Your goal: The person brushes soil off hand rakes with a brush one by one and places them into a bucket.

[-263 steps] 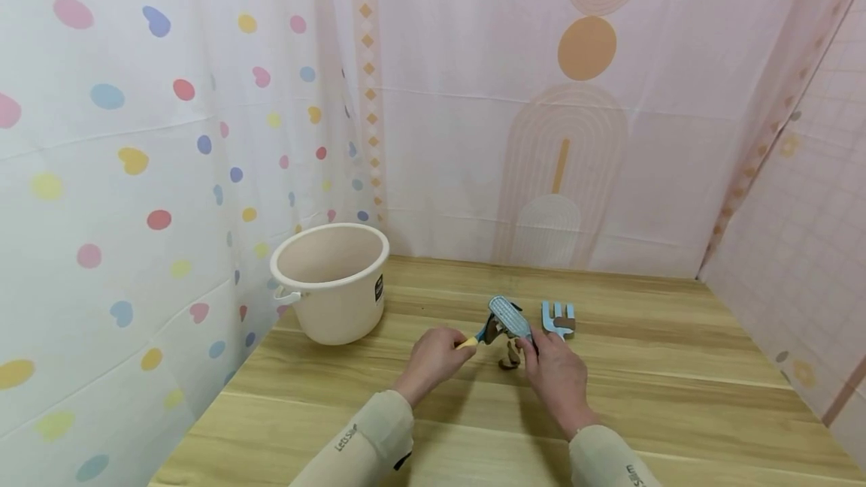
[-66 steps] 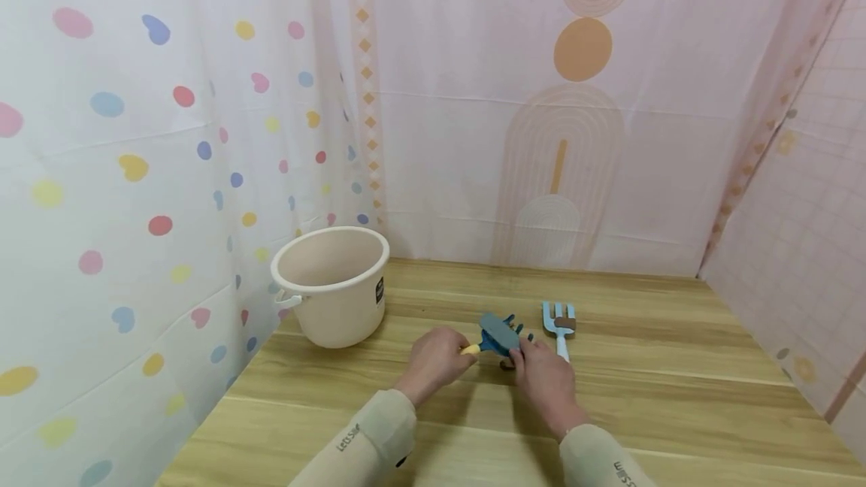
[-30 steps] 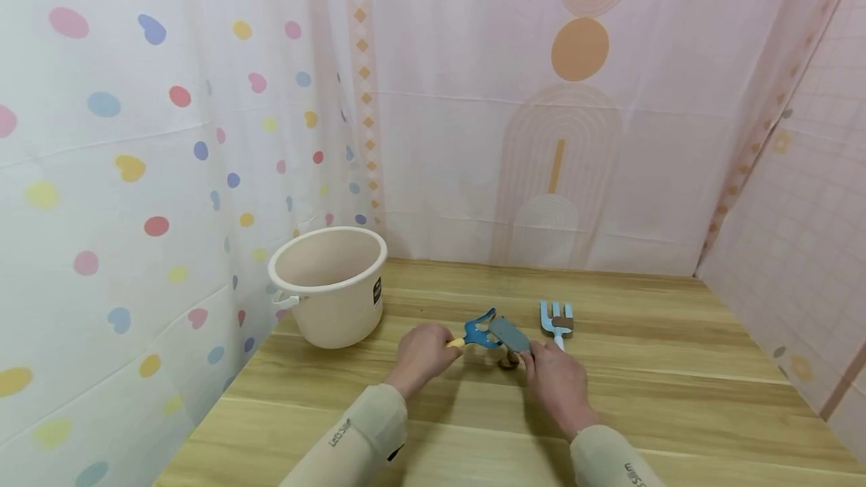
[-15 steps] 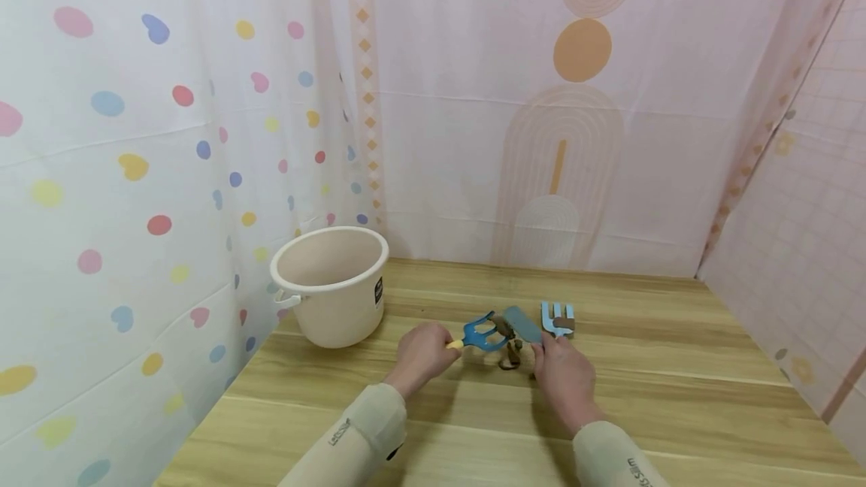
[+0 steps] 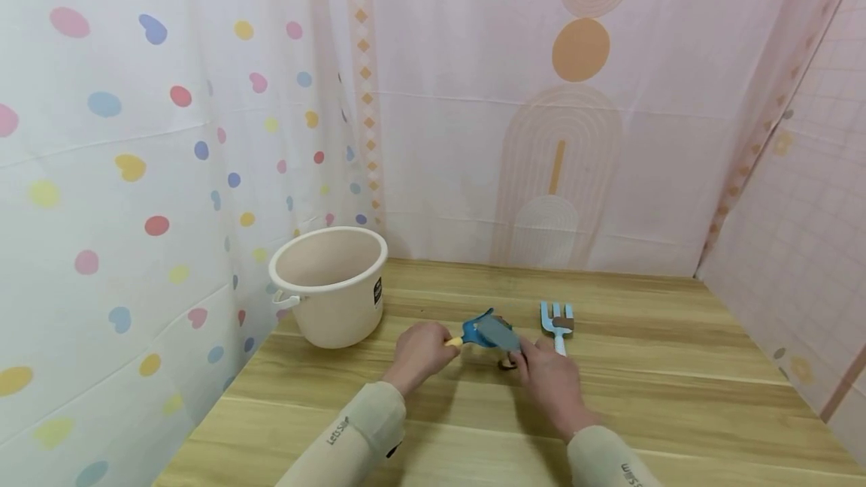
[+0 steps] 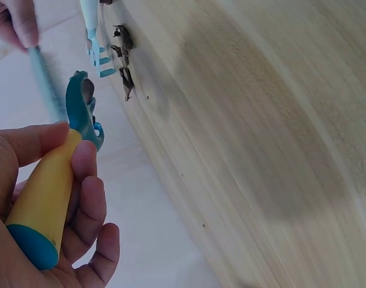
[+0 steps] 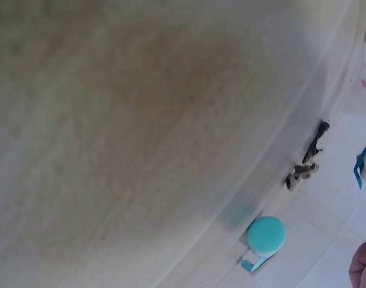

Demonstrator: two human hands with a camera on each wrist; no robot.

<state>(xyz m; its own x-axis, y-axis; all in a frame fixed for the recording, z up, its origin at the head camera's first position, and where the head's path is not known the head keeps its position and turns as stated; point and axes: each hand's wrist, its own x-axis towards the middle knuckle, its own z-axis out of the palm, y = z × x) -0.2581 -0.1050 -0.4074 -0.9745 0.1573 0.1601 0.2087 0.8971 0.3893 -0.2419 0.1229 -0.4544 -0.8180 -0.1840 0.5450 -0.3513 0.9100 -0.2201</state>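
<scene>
My left hand (image 5: 422,352) grips the yellow handle (image 6: 45,180) of a small garden fork with a blue, curved-tined head (image 5: 476,331), held just over the table. A brownish lump sits among its tines in the left wrist view. My right hand (image 5: 551,382) pinches the end of a flat blue-grey brush (image 5: 499,334), which lies across the fork's head and hides part of it. The brush is motion-blurred in the left wrist view. Below them, dark shrivelled scraps (image 6: 124,48) lie on the table.
A second, light blue garden fork (image 5: 558,322) with a brown patch lies right of the hands on the wooden table (image 5: 649,367). A cream bucket (image 5: 338,314) with a side handle stands at the back left. Patterned curtains (image 5: 446,171) enclose the table.
Half a second ago the brush was to the right of the fork's head; now it has swung left over it. Much earlier its textured side faced up. The left hand has barely moved lately.
</scene>
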